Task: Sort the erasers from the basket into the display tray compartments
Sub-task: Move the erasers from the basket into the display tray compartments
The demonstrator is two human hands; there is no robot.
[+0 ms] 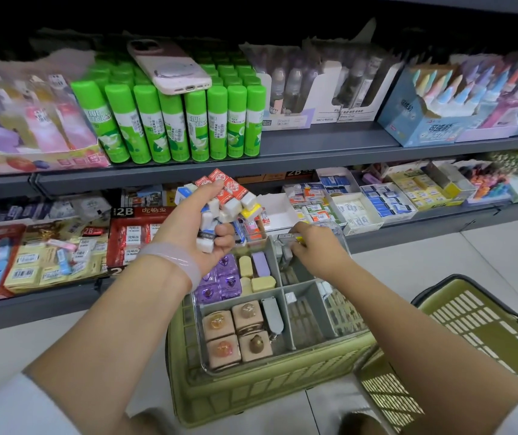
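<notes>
1. Cupping a heap of small erasers (224, 200), the left hand (193, 226) is raised palm-up in front of the lower shelf; its fingers curl closed around the pile, red-sleeved ones on top, white and blue ones beneath; a pale bangle (170, 257) circles the wrist.
2. Lower and to the right, the right hand (317, 249) reaches into the far right compartment of the display tray (278, 361); its fingers are pinched on a small eraser with a yellow edge (295, 238), though the fingertips are partly hidden.
3. The clear tray with grey dividers rests on top of an olive-green basket (251, 394); purple erasers (220, 279) and pale yellow and lilac ones (257, 270) fill the far left compartment; four pinkish-brown blocks (237, 332) and a grey oblong item (272, 315) lie in the near left one; the near right compartments are almost bare.
4. A second olive basket (458, 334) stands just right of the first, on the pale floor.
5. On the upper shelf, green glue sticks (173, 120) stand upright in rows; a phone in a pink case (168, 65) lies across their caps.
</notes>
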